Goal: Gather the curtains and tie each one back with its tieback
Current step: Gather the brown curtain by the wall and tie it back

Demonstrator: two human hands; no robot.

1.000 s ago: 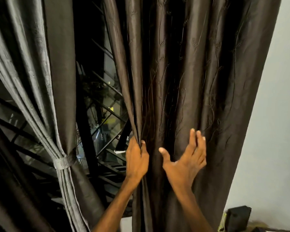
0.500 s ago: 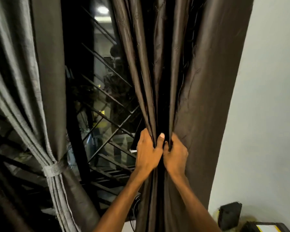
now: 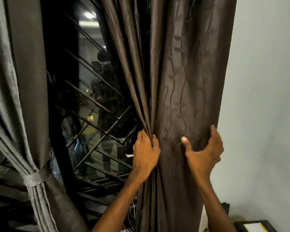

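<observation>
A dark brown embroidered curtain (image 3: 187, 72) hangs on the right of the window. My left hand (image 3: 145, 153) grips a bunch of its left-hand pleats at about waist height. My right hand (image 3: 206, 153) reaches round the curtain's right edge, fingers behind the cloth and thumb in front, spread wide over a flat stretch of fabric. On the left hangs a grey curtain (image 3: 15, 81), gathered and bound by a grey tieback (image 3: 36, 177). No tieback for the brown curtain shows.
Between the curtains is a dark window (image 3: 90, 106) with a diagonal metal grille and reflections in the glass. A pale wall (image 3: 266, 97) stands at the right. A black box with a yellow-white label (image 3: 256, 226) sits at the bottom right.
My right hand let go of the pleats beside my left hand and moved right to the curtain's outer edge, opening wide. The left hand kept its grip on the gathered folds.
</observation>
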